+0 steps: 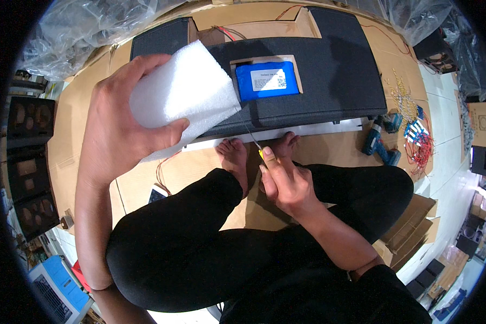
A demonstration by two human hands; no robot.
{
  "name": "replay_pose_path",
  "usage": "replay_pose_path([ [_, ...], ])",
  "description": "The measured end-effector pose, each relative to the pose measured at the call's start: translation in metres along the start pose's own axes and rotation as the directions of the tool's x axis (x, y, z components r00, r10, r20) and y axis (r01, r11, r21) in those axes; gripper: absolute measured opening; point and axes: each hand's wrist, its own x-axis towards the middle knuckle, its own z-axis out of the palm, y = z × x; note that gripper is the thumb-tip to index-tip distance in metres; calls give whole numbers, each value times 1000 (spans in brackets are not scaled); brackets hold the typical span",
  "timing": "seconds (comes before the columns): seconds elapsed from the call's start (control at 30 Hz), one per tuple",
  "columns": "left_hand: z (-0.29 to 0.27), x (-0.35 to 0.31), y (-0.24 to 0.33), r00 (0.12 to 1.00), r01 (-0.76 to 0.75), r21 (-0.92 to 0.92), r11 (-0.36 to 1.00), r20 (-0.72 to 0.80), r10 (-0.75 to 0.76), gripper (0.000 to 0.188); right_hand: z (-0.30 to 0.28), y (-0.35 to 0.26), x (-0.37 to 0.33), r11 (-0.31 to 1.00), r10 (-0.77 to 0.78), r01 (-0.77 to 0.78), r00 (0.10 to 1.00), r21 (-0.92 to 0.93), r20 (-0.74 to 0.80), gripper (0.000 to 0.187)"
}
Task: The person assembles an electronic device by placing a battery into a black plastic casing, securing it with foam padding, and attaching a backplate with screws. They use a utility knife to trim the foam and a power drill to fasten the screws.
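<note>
My left hand (121,110) grips a thick white foam block (186,89), thumb on its near face and fingers over its far edge. The block is tilted above the left part of a black cloth-covered speaker cabinet (340,70). My right hand (286,181) is closed around a yellow-handled cutter knife (261,153). Its thin metal blade points up toward the foam's lower right corner; whether they touch I cannot tell. Between the foam and the cabinet's right part, a blue-wrapped battery pack (267,81) with a white label sits in a rectangular cutout.
A cordless drill (373,135) lies on the right, beside bundled red wires (420,154) with white connectors. Brown cardboard (73,135) covers the floor. My feet (232,154) are against the cabinet's near side. Black speaker boxes (35,167) stand far left; folded cardboard (410,229) lies lower right.
</note>
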Motion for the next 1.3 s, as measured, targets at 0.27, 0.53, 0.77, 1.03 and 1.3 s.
replay_pose_path([
  [0.27, -18, 17, -14, 975, 187, -305, 934, 171, -139, 80, -33, -13, -2, 996, 79, -82, 995, 38, 65, 49],
  [0.53, -7, 44, -75, 849, 352, -433, 830, 520, -88, 85, -71, -50, 13, 991, 116, -124, 983, 49, 141, 54],
  [0.77, -10, 61, -62, 852, 286, -363, 887, 520, -62, 57, -78, -51, 44, 958, 242, -274, 929, 82, 279, 57],
  [1.03, 32, 38, -49, 980, -171, -242, 955, 55, 190, 44, -79, -54, 52, 946, 263, -307, 912, 100, 315, 57],
  [1.3, 37, 36, -52, 972, -226, -92, 970, 45, 230, 45, -79, -55, 59, 938, 282, -330, 906, 110, 316, 57],
])
